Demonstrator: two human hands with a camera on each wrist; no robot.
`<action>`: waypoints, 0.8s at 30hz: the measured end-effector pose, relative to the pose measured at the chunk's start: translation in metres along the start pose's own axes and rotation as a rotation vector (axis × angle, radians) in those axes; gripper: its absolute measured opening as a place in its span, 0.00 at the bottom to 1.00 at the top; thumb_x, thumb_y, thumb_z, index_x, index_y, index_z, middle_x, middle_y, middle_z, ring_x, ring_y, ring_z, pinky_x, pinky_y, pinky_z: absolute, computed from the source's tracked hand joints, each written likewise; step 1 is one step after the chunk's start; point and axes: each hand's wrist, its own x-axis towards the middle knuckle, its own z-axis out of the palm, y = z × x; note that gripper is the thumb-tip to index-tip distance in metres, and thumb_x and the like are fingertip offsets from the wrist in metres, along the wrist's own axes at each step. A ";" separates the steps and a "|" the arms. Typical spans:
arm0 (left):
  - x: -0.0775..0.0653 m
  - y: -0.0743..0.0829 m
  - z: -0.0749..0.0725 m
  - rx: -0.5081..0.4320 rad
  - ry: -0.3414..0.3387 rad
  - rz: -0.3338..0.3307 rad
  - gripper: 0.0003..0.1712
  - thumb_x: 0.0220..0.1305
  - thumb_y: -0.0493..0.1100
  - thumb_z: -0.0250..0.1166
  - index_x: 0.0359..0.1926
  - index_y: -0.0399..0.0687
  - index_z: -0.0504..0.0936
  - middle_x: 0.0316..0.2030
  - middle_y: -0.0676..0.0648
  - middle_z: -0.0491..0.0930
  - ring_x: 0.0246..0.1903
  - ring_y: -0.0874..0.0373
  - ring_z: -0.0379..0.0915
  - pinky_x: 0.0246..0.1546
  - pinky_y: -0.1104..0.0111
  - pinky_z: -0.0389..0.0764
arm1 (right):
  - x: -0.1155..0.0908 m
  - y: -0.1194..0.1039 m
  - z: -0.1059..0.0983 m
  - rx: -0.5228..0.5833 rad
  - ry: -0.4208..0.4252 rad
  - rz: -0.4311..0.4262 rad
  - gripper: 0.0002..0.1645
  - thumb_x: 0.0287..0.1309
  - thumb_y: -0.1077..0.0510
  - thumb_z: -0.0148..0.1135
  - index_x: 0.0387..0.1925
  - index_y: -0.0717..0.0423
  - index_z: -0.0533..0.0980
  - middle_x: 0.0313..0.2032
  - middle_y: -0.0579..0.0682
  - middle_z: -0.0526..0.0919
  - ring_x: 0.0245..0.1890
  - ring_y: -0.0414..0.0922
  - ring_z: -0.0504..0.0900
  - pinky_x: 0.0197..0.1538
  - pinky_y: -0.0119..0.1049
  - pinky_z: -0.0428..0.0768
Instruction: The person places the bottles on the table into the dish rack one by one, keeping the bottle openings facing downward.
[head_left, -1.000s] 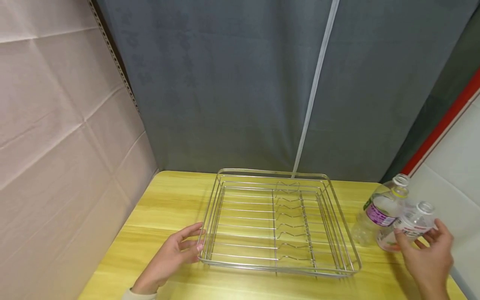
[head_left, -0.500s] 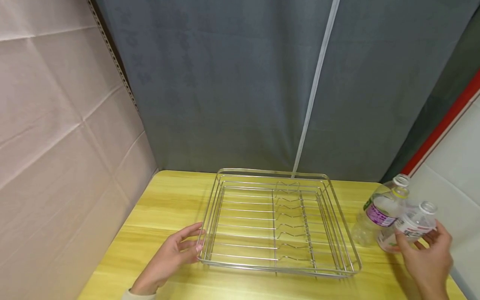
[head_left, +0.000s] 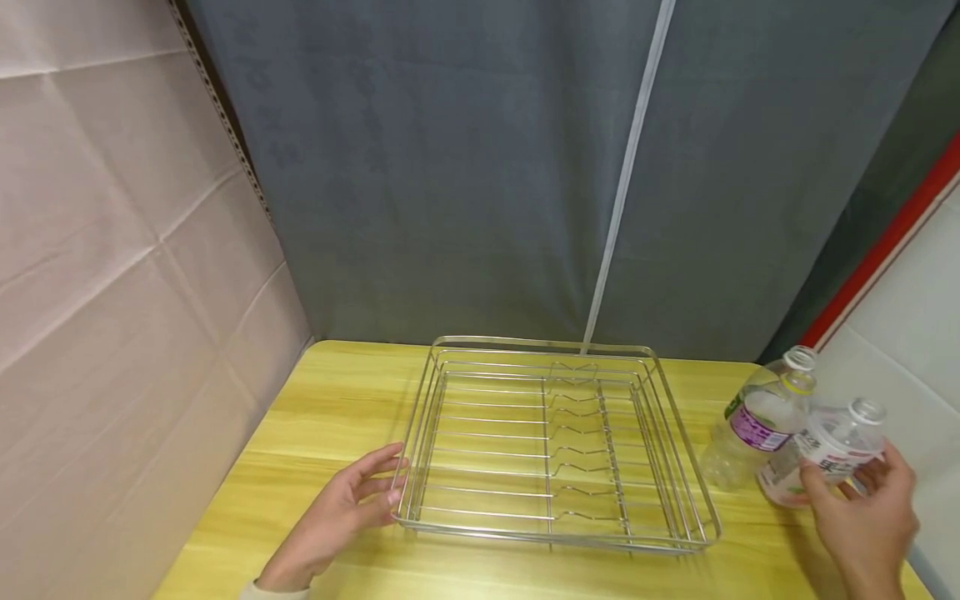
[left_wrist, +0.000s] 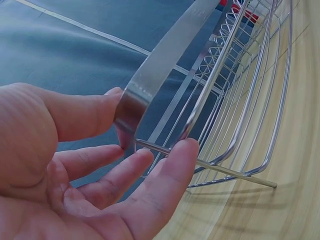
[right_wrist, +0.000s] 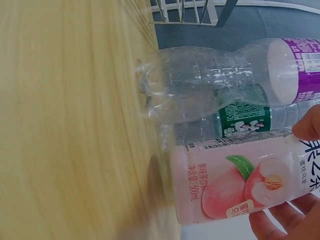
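Observation:
My left hand [head_left: 341, 510] holds the near-left corner of a metal wire basket [head_left: 556, 536] on the table. In the left wrist view, the thumb lies on its flat rim [left_wrist: 165, 55] and the fingertips touch the wires below. Over on the right, my right hand [head_left: 866, 517] grips a clear plastic bottle [head_left: 821, 457] between thumb and fingers. This uncapped bottle has a peach label, plain in the right wrist view, and leans slightly right. Beside it stands a larger clear bottle with a purple label [head_left: 757, 429]. A green-labelled bottle [right_wrist: 246, 118] is partly hidden behind these two.
Wood-grain table [head_left: 345, 400] lies under everything. A grey curtain [head_left: 450, 167] hangs along the back edge, and a pale cloth [head_left: 112, 292] covers the left side. White tiles with a red strip [head_left: 885, 258] border the right.
My right hand and the peach-label bottle have shifted a little to the right, away from the purple-labelled bottle. The left hand and wire basket have stayed put.

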 end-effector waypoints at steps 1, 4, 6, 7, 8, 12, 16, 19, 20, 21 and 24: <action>0.000 0.000 0.000 0.001 -0.002 0.000 0.43 0.75 0.42 0.67 0.83 0.45 0.57 0.76 0.28 0.61 0.72 0.29 0.65 0.54 0.59 0.89 | 0.000 0.000 -0.001 0.002 0.005 -0.004 0.51 0.62 0.59 0.70 0.80 0.33 0.57 0.66 0.35 0.71 0.61 0.24 0.71 0.60 0.10 0.71; -0.001 0.000 -0.001 0.000 -0.011 0.006 0.43 0.75 0.41 0.66 0.83 0.44 0.56 0.76 0.27 0.61 0.73 0.28 0.63 0.55 0.59 0.89 | -0.002 -0.001 -0.003 0.028 0.028 -0.029 0.50 0.61 0.60 0.71 0.79 0.34 0.59 0.61 0.30 0.72 0.58 0.23 0.72 0.56 0.08 0.71; -0.001 0.000 -0.001 0.004 -0.015 0.013 0.42 0.76 0.41 0.65 0.83 0.44 0.56 0.76 0.27 0.61 0.73 0.27 0.63 0.55 0.59 0.89 | -0.003 -0.003 -0.004 0.047 0.047 -0.052 0.50 0.60 0.62 0.71 0.78 0.36 0.61 0.56 0.26 0.72 0.55 0.23 0.73 0.52 0.07 0.71; -0.001 0.000 -0.001 0.006 -0.016 0.016 0.42 0.76 0.40 0.65 0.83 0.44 0.56 0.76 0.27 0.61 0.73 0.27 0.63 0.55 0.60 0.89 | -0.004 -0.004 -0.005 0.055 0.056 -0.066 0.49 0.59 0.62 0.71 0.78 0.36 0.62 0.55 0.24 0.71 0.54 0.23 0.73 0.51 0.07 0.71; -0.001 0.000 -0.001 0.007 -0.017 0.019 0.42 0.76 0.40 0.65 0.83 0.44 0.56 0.76 0.27 0.61 0.73 0.27 0.63 0.55 0.60 0.89 | -0.005 -0.006 -0.005 0.058 0.062 -0.073 0.49 0.59 0.62 0.71 0.78 0.36 0.62 0.54 0.24 0.71 0.54 0.22 0.73 0.52 0.07 0.71; -0.002 0.001 -0.001 0.010 -0.016 0.022 0.41 0.76 0.39 0.64 0.83 0.44 0.56 0.76 0.27 0.61 0.74 0.27 0.62 0.54 0.60 0.89 | -0.008 -0.015 -0.009 0.067 0.085 -0.084 0.48 0.60 0.62 0.70 0.78 0.36 0.62 0.55 0.24 0.71 0.55 0.23 0.74 0.54 0.09 0.73; -0.002 0.000 -0.001 0.005 -0.016 0.022 0.42 0.76 0.40 0.64 0.83 0.43 0.55 0.76 0.27 0.60 0.74 0.27 0.61 0.54 0.60 0.89 | -0.012 -0.024 -0.012 0.066 0.097 -0.087 0.48 0.60 0.62 0.70 0.78 0.35 0.62 0.55 0.24 0.71 0.57 0.24 0.74 0.59 0.12 0.74; -0.002 0.000 -0.002 0.003 -0.021 0.024 0.42 0.76 0.40 0.64 0.83 0.43 0.55 0.76 0.28 0.60 0.74 0.26 0.61 0.55 0.60 0.89 | -0.014 -0.031 -0.014 0.049 0.109 -0.095 0.48 0.60 0.62 0.68 0.78 0.35 0.61 0.57 0.24 0.70 0.59 0.24 0.73 0.63 0.15 0.74; -0.002 0.000 -0.002 0.005 -0.022 0.025 0.42 0.76 0.40 0.64 0.83 0.43 0.55 0.76 0.28 0.60 0.74 0.26 0.61 0.55 0.60 0.89 | -0.016 -0.033 -0.015 0.041 0.117 -0.102 0.48 0.61 0.62 0.68 0.78 0.34 0.62 0.57 0.24 0.70 0.59 0.24 0.72 0.65 0.16 0.74; -0.002 0.000 -0.002 0.007 -0.024 0.026 0.42 0.77 0.40 0.64 0.83 0.43 0.55 0.77 0.27 0.60 0.74 0.26 0.61 0.55 0.60 0.89 | -0.016 -0.036 -0.016 0.040 0.126 -0.116 0.47 0.61 0.62 0.68 0.78 0.35 0.62 0.58 0.24 0.70 0.59 0.23 0.72 0.65 0.17 0.74; -0.002 0.001 -0.002 0.010 -0.028 0.028 0.41 0.77 0.40 0.63 0.83 0.43 0.55 0.77 0.28 0.60 0.74 0.27 0.61 0.55 0.60 0.89 | -0.018 -0.042 -0.019 0.066 0.148 -0.161 0.46 0.59 0.63 0.68 0.76 0.36 0.65 0.57 0.23 0.71 0.57 0.23 0.72 0.63 0.17 0.74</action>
